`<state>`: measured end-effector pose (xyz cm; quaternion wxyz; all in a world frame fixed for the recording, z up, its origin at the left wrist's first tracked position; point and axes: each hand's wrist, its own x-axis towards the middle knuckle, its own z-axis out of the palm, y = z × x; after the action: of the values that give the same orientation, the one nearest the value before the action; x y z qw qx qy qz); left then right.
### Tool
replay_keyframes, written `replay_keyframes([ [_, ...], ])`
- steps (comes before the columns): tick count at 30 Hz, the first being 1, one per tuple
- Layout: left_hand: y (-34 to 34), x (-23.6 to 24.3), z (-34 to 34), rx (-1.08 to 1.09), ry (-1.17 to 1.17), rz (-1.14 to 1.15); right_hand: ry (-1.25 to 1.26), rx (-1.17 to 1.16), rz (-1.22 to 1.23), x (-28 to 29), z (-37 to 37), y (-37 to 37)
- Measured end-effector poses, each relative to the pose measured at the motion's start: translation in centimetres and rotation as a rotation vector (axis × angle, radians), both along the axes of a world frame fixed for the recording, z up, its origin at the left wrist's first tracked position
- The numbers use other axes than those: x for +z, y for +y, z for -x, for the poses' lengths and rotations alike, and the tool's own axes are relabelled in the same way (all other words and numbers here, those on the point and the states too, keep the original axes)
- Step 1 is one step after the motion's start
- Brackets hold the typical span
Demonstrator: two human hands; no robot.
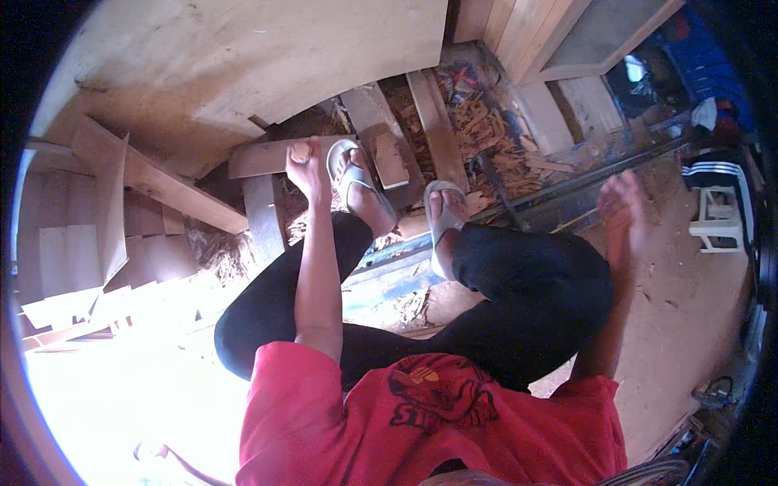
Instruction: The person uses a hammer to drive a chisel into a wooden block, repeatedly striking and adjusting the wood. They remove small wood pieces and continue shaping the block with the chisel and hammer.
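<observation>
Left hand, fisted, contents unclear, by plank's right end, sandal perhaps bracing it; right hand, blurred, fingers seemingly spread.

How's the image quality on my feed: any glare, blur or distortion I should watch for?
Head view: the lower left is blown out to white, detail lost; the right hand is blurred, the left hand clearer; the far right is dim, though the white plastic chair stands out; fisheye distortion bends straight edges toward the dark rim.
</observation>
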<state>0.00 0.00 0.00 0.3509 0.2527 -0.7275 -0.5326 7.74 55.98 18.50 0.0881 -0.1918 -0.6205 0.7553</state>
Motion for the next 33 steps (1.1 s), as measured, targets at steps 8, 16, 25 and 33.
replay_keyframes([
  [8, 6.7, 12.8, 0.3, -0.370, 0.070, -0.210, -0.475, 0.120, -0.512, -30.6, -8.1, 4.6],
  [16, 16.4, 12.9, 1.9, -0.761, -0.103, -0.246, -0.157, 0.268, -1.040, -28.7, -7.6, -3.1],
  [25, 16.6, 8.8, 3.5, -0.781, -0.320, -0.117, -0.152, 0.232, -0.998, -28.7, -5.5, -5.2],
  [33, 17.8, 8.4, 1.6, -0.782, -0.323, -0.051, -0.248, 0.298, -0.930, -28.5, -5.3, -3.4],
])
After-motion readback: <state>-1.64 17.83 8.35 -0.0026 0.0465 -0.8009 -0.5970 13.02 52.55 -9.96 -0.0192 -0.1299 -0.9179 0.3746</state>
